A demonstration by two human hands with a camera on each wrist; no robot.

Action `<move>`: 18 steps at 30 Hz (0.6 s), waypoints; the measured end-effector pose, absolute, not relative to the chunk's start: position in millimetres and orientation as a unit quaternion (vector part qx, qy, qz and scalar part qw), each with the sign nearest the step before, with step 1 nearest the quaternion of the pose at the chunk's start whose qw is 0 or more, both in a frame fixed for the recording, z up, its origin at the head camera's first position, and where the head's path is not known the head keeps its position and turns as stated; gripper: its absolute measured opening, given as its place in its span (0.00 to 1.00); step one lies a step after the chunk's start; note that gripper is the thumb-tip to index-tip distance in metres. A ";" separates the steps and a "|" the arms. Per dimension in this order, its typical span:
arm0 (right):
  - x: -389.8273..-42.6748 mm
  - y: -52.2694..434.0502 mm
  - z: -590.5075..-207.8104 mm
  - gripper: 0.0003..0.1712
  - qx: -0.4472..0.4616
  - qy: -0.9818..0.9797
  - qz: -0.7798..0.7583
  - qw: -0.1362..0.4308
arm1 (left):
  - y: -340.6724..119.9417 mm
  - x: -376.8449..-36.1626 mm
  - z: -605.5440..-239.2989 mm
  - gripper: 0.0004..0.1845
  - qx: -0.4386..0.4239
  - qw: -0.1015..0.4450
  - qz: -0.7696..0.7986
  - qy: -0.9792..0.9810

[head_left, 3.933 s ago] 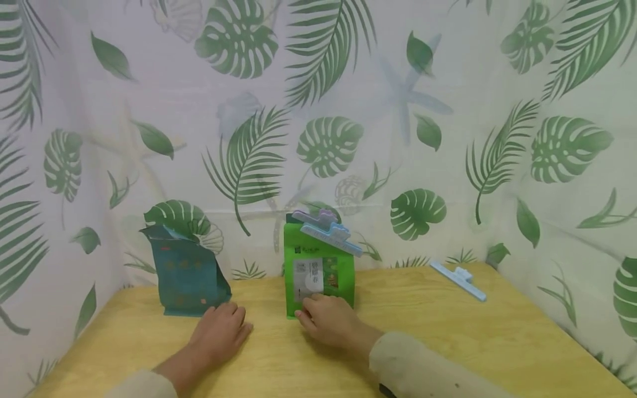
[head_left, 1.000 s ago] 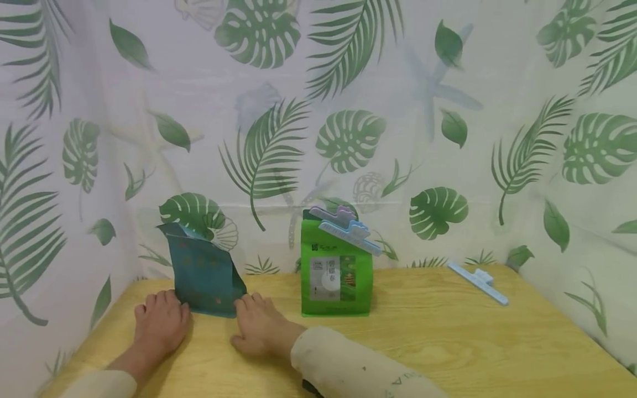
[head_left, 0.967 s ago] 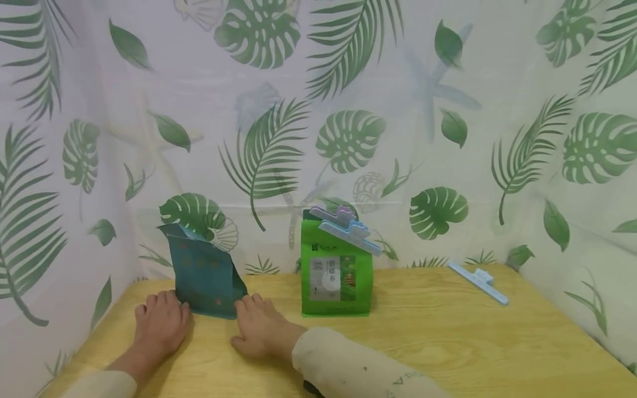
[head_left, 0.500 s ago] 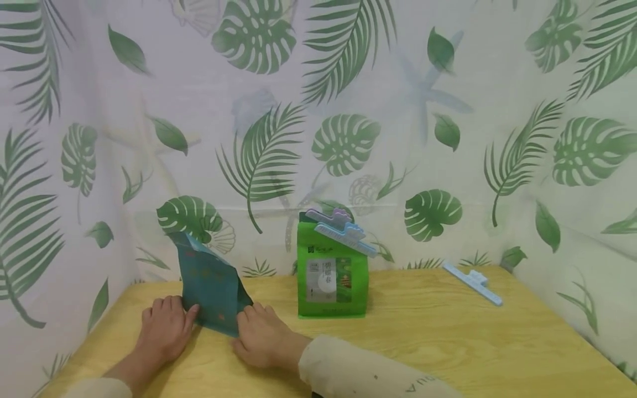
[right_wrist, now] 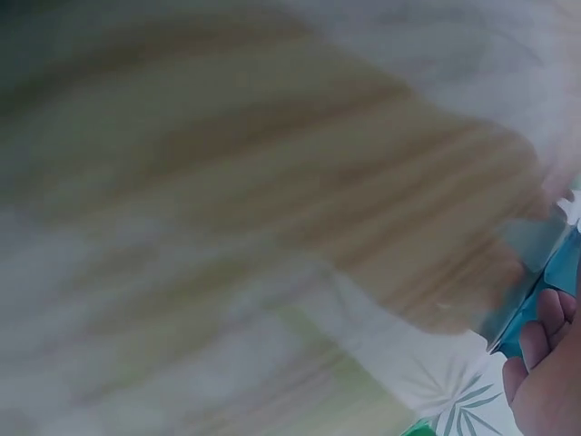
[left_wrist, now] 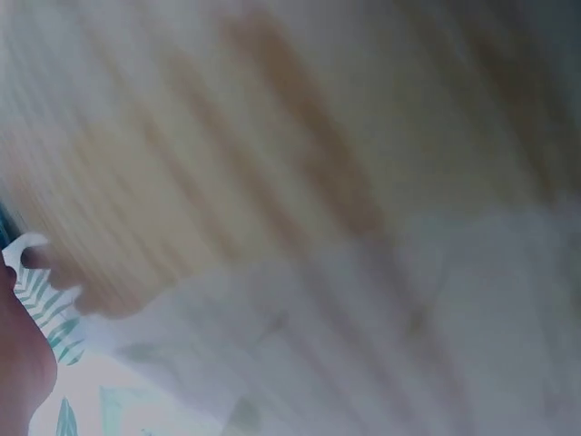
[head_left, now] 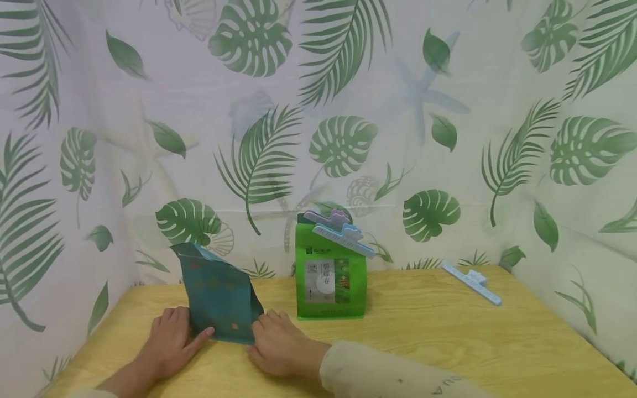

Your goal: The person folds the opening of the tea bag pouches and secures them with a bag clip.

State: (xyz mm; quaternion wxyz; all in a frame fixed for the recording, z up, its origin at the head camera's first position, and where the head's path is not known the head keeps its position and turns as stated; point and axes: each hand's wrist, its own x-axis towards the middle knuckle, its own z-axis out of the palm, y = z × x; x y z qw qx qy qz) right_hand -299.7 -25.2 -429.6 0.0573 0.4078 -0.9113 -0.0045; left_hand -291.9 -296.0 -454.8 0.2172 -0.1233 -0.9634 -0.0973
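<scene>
A dark teal tea bag (head_left: 219, 296) stands near the left of the table, its top edge sloping and slightly parted. My left hand (head_left: 171, 341) holds its lower left side, thumb in front of the bag and the other fingers beside its edge. At the lower right edge, my right hand (head_left: 280, 344) grips the bag with curled fingers. The right wrist view catches those fingers (right_wrist: 550, 318) against the teal bag (right_wrist: 561, 272). Only part of the left hand (left_wrist: 23, 363) enters the left wrist view, at its left edge.
A bright green tea bag (head_left: 304, 276) stands upright right of the hands. On its top sit a light blue sealing clip (head_left: 343, 239) and a purple clip (head_left: 328, 218). Another blue clip (head_left: 471, 283) lies at the back right of the wooden table (head_left: 423, 331). Leaf-patterned cloth surrounds it.
My right hand has left the green bag and both hands have come to the teal bag's lower sides. The teal bag has slid toward me and to the right.
</scene>
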 end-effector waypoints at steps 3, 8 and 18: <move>-299.2 -17.5 -430.8 0.24 0.421 -0.905 -0.011 0.056 | -294.2 -291.2 -455.6 0.30 -0.146 0.215 -0.107 -0.960; -296.3 -5.4 -430.2 0.21 0.425 -0.903 -0.012 0.057 | -289.0 -291.3 -452.9 0.27 -0.172 0.204 -0.107 -0.958; -290.9 16.1 -427.5 0.19 0.435 -0.898 -0.006 0.057 | -283.5 -289.4 -445.8 0.23 -0.217 0.209 -0.131 -0.945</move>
